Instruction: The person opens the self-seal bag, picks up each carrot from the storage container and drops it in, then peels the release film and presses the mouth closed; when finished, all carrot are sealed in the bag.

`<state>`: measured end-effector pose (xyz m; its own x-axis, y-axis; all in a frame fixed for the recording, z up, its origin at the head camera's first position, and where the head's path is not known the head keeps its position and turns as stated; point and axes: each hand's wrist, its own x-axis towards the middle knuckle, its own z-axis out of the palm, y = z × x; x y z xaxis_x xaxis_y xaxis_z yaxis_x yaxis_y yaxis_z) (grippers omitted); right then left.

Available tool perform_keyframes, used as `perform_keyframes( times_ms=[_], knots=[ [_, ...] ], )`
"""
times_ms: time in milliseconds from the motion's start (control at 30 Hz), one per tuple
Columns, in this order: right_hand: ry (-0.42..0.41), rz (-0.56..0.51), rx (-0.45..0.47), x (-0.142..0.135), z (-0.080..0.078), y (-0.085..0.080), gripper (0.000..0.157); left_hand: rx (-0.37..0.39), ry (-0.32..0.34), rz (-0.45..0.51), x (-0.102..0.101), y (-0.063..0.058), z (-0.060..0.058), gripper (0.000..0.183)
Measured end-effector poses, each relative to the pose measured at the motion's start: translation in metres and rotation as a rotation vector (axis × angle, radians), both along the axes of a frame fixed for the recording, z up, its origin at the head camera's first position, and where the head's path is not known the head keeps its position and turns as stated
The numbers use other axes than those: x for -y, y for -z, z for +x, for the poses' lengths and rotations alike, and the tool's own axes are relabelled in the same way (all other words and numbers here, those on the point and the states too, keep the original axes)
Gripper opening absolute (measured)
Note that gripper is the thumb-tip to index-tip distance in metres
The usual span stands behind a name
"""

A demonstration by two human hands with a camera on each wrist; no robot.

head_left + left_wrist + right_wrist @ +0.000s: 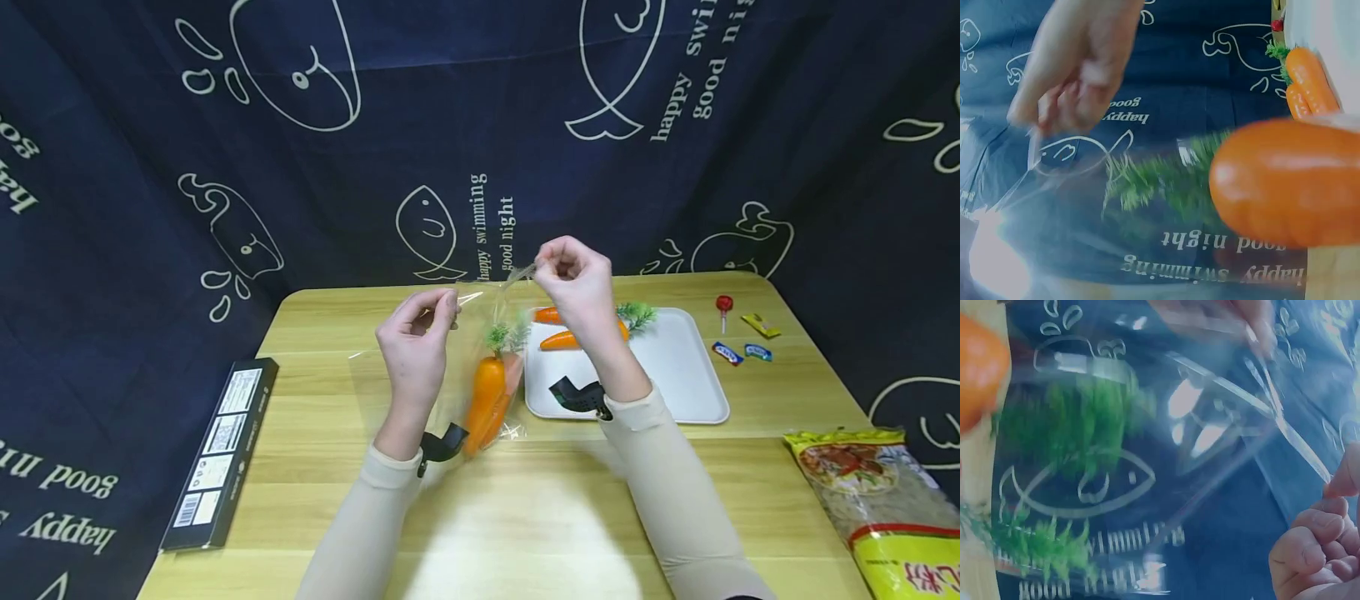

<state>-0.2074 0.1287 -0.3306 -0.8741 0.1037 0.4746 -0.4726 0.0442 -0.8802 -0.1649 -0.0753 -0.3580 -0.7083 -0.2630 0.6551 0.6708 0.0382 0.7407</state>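
The left hand (pixel 412 352) pinches the left edge of a clear plastic bag (pixel 463 367) between thumb and fingers. The right hand (pixel 581 287), farther off and to the right, pinches a narrow twisted strip of the bag's top. The bag hangs between the 2 hands, just left of a white tray (pixel 667 379); I cannot tell whether its bottom touches the table (pixel 315 467). Inside are at least 2 carrots (pixel 488 387) (green tops uppermost). On the tray, 2 more carrots (pixel 561 341) lie behind the right hand. Right of the tray are a red lollipop (pixel 723 303) and 3 wrapped sweets (pixel 761 326); a black box (pixel 225 454) lies at left.
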Motion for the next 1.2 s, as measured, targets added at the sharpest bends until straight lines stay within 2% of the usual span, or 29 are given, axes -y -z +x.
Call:
perform_keyframes(
  times_ms=[167,300,400,500,567,600,667,733,800,833,867,900,1000,1200],
  knots=[
    [0.092,-0.208,0.091,-0.059,-0.012,0.009,0.014,0.060,0.019,0.077,0.009,0.000,-0.002,0.015],
    [0.213,-0.316,0.149,-0.121,-0.014,0.023,0.013,0.079,0.011,0.107,0.014,-0.001,-0.002,0.020],
    [0.306,-0.386,0.198,-0.168,-0.009,0.030,0.012,0.082,0.003,0.116,0.015,0.000,-0.001,0.020],
    [0.376,-0.465,0.218,-0.210,0.003,0.036,0.011,0.083,0.009,0.108,0.014,0.000,0.000,0.020],
    [0.412,-0.461,0.237,-0.231,0.012,0.040,0.010,0.081,0.022,0.096,0.013,0.000,0.000,0.019],
    [0.426,-0.418,0.265,-0.240,0.017,0.042,0.009,0.079,0.027,0.093,0.012,0.000,0.000,0.018],
    [0.445,-0.221,0.361,-0.253,0.023,0.048,0.008,0.072,0.028,0.081,0.011,0.000,0.000,0.019],
    [0.420,0.078,0.488,-0.260,0.024,0.057,0.015,0.069,0.024,0.084,0.012,-0.001,0.000,0.016],
    [0.370,0.365,0.593,-0.262,0.020,0.068,0.028,0.065,0.012,0.081,0.013,-0.001,0.000,0.015],
    [0.349,0.480,0.626,-0.262,0.017,0.074,0.034,0.065,0.007,0.070,0.014,-0.001,0.001,0.015],
    [0.324,0.548,0.648,-0.261,0.014,0.079,0.039,0.064,0.006,0.064,0.014,-0.001,0.001,0.015],
    [0.312,0.599,0.666,-0.260,0.011,0.084,0.044,0.066,0.006,0.058,0.014,-0.001,0.001,0.015],
    [0.304,0.643,0.676,-0.254,0.002,0.094,0.048,0.065,0.007,0.038,0.014,-0.002,0.001,0.018],
    [0.284,0.758,0.615,-0.243,-0.007,0.104,0.043,0.065,0.021,0.051,0.012,-0.001,-0.001,0.020]
  ],
)
